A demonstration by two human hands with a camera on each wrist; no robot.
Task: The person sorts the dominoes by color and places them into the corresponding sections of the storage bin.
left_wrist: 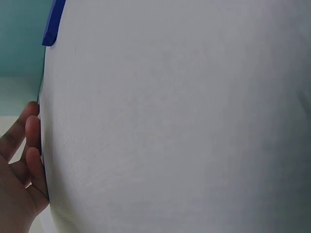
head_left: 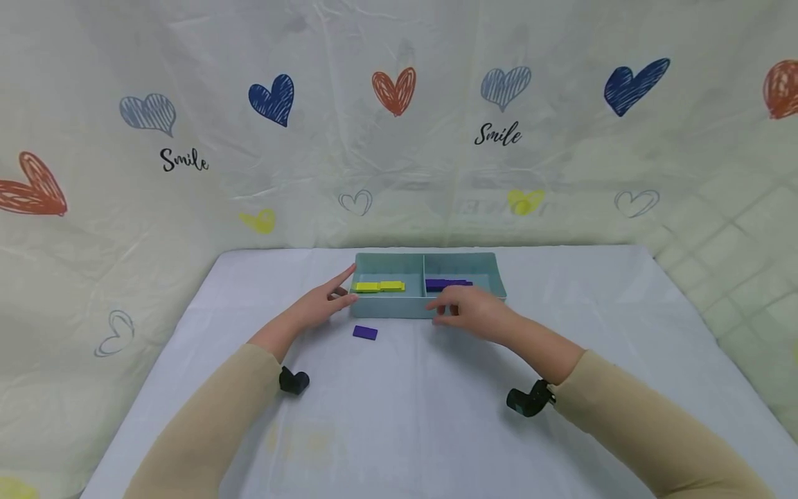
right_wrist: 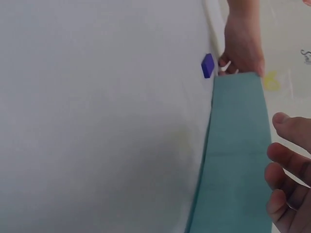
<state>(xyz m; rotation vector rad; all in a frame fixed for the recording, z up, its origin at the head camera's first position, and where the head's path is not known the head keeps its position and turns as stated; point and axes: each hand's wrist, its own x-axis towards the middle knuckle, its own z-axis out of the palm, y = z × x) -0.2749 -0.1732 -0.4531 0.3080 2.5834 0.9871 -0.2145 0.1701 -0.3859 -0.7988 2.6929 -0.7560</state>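
Observation:
A pale teal box (head_left: 389,309) with two compartments lies near the back of the table. Yellow blocks (head_left: 379,286) are in its left compartment, purple blocks (head_left: 447,284) in the right one. My left hand (head_left: 314,305) is at the box's left end, index finger stretched toward the back corner and thumb by the front corner. My right hand (head_left: 476,312) hovers at the front wall of the right compartment, its fingers loosely bent; nothing shows between them in the right wrist view. One loose purple block (head_left: 365,333) rests on the table before the box.
White cloth (head_left: 399,416) covers the table. Behind it hangs a pale curtain (head_left: 436,166) printed with hearts and the word "Smile". A black camera (head_left: 294,380) is strapped to the left wrist, another black camera (head_left: 528,398) to the right.

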